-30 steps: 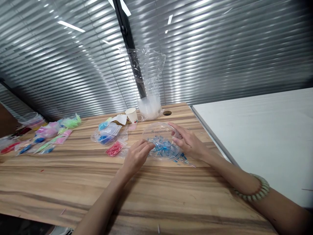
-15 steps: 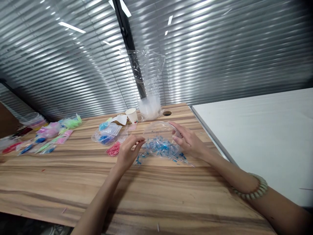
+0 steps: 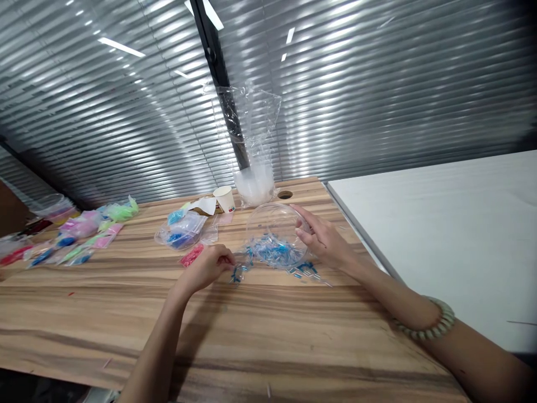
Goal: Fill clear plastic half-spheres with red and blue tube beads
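Observation:
My right hand (image 3: 321,238) grips the right rim of a clear round plastic bowl (image 3: 271,211), which stands tilted with its opening towards me. Small blue and clear tube-shaped pieces (image 3: 274,252) lie in its lower part. More such pieces (image 3: 308,271) are scattered on the wood just in front and to the right. To the left of the bowl, my left hand (image 3: 210,266) has its thumb and fingertips pinched together beside a few loose blue pieces (image 3: 237,274). Whatever is between those fingertips is too small to make out.
Behind my left hand are a packet of red pieces (image 3: 192,254), a bag with blue contents (image 3: 180,238) and a white paper cup (image 3: 225,199). A plastic bag of stacked clear containers (image 3: 255,184) stands farther back. Colourful packets (image 3: 84,229) lie left; a white table (image 3: 436,224) adjoins right.
My left hand has moved left and down, away from the bowl's rim, to the loose pieces. The bowl now leans with its opening more towards me; my right hand stays on it.

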The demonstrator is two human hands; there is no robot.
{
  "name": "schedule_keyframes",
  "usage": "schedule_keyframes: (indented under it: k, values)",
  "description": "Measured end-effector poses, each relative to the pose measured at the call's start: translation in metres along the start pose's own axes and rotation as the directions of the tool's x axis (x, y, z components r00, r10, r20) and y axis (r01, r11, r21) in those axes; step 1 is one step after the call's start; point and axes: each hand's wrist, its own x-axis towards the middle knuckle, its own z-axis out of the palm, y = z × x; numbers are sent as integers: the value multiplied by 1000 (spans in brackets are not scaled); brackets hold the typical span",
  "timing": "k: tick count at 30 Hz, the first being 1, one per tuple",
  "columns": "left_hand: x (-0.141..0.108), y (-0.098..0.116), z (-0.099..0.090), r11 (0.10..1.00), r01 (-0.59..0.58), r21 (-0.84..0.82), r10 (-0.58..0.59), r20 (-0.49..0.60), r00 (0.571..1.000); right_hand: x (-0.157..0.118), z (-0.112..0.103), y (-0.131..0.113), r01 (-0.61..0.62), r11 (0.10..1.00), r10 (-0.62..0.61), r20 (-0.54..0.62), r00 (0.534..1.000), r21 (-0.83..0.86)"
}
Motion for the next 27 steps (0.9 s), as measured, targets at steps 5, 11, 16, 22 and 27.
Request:
schedule_keyframes:
  k: [5,11,16,22,27]
  values:
    - [1,-2,2,1000,19,-15,-19,48,999,0,-1,-2,-5,1000,5,13,1000,1]
    - [1,-4,4,999,37,1,-37,82,996,0,-1,0,1,1000,-1,10,1000,-8]
    - [2,-7,3,998,61,11,-62,70,996,0,-1,0,-11,1000,11,12,1000,-6]
    - [2,-10,3,997,49,-53,-43,115,992,0,-1,-1,7,1000,-7,3,1000,3]
    - [1,-9,2,996,50,-76,-38,147,988,0,-1,0,16,1000,-16,8,1000,-4]
